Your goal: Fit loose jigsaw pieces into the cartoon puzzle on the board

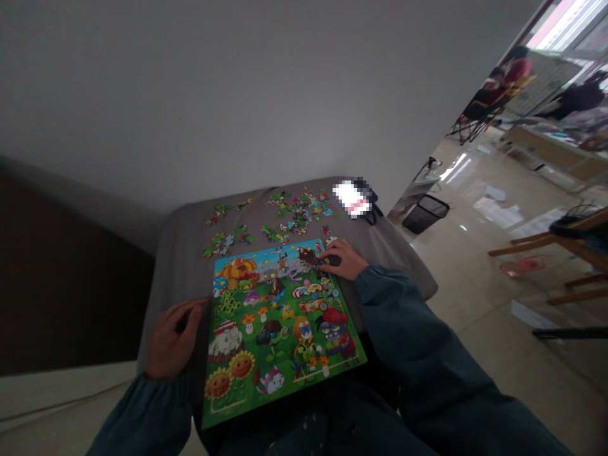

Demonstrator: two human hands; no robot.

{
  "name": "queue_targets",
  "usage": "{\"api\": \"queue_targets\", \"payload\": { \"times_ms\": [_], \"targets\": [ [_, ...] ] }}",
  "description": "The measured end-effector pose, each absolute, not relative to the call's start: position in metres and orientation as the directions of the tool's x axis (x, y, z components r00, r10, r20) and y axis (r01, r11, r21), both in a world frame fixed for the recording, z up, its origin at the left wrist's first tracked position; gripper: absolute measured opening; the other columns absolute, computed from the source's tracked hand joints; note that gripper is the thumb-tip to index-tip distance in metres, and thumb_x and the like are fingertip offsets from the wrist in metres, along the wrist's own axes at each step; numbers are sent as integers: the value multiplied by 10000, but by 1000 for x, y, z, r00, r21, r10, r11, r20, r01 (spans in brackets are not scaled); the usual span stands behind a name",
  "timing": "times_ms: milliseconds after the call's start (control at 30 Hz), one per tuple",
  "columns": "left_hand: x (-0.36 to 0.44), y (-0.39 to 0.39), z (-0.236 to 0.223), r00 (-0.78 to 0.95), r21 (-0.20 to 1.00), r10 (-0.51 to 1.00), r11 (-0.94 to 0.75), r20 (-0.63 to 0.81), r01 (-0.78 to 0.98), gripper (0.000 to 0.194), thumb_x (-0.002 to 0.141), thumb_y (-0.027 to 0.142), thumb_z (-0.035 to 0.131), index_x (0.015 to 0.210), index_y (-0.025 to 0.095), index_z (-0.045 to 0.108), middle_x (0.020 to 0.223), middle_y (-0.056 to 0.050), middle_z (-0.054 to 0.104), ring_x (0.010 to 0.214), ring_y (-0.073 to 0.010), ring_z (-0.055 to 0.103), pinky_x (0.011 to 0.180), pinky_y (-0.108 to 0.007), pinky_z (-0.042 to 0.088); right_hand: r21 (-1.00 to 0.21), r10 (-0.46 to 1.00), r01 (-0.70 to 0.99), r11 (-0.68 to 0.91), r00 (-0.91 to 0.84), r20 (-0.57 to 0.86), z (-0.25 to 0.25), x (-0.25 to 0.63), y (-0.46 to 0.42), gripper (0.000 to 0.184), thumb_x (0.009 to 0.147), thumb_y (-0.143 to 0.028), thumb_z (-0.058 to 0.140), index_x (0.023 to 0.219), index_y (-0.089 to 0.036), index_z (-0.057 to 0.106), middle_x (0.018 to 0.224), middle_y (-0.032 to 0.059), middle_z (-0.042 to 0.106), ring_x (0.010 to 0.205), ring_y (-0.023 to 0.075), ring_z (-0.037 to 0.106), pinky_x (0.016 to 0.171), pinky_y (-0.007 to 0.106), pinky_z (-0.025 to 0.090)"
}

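Observation:
A colourful cartoon puzzle board (pixel 280 329) lies in front of me, its near edge over my lap and its far edge on a small table under a grey cloth (pixel 185 253). My left hand (pixel 173 342) rests at the board's left edge, fingers curled against it. My right hand (pixel 341 258) is at the board's top right corner, fingers bent down on a dark piece (pixel 308 255) there. Several loose puzzle pieces (pixel 285 215) are scattered on the cloth beyond the board.
A blurred white object (pixel 352 197) sits at the table's far right corner beside a dark item. A black mesh bin (pixel 425 213) stands on the tiled floor to the right. Wooden chair legs (pixel 560 253) and papers lie further right. People sit in the far room.

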State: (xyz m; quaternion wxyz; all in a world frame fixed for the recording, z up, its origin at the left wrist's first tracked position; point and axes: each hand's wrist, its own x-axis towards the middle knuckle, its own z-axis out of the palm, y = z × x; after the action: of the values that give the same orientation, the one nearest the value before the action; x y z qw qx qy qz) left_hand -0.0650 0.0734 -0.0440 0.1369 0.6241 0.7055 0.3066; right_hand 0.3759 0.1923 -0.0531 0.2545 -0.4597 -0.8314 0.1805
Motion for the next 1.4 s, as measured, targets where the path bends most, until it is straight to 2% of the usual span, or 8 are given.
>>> {"api": "queue_targets", "payload": {
  "times_ms": [167,300,567,1400],
  "targets": [
    [-64,75,-44,-170,592,965,19,201,805,497,860,607,456,964,212,739,1047,-80,716,1023,-265,632,960,-428,484,-524,846,665,532,-451,285,-50,374,190,304,834,-399,756,1092,-239,743,1106,91,642,1089,266,573,1012,480,423],
    [-64,75,-43,-170,588,966,24,194,808,501,868,619,449,961,217,733,1043,-80,718,1025,-268,633,985,-437,472,-445,795,659,606,-524,306,-44,364,183,317,893,-373,669,1181,-251,718,1232,91,642,1185,289,515,1039,505,382],
    [-64,73,-42,-165,574,967,24,195,819,505,868,618,440,958,217,733,1053,-83,719,1042,-280,636,995,-453,482,-328,752,679,657,-620,222,-39,350,174,408,920,-375,599,1306,-263,666,1306,78,638,1224,329,449,982,538,381],
    [-60,73,-39,-158,587,966,8,205,809,502,872,613,440,957,214,733,1040,-82,720,1024,-264,639,1004,-431,475,-334,773,699,633,-593,224,-41,352,175,385,934,-376,577,1291,-272,676,1332,61,646,1162,313,476,955,517,375]
  ]
}}
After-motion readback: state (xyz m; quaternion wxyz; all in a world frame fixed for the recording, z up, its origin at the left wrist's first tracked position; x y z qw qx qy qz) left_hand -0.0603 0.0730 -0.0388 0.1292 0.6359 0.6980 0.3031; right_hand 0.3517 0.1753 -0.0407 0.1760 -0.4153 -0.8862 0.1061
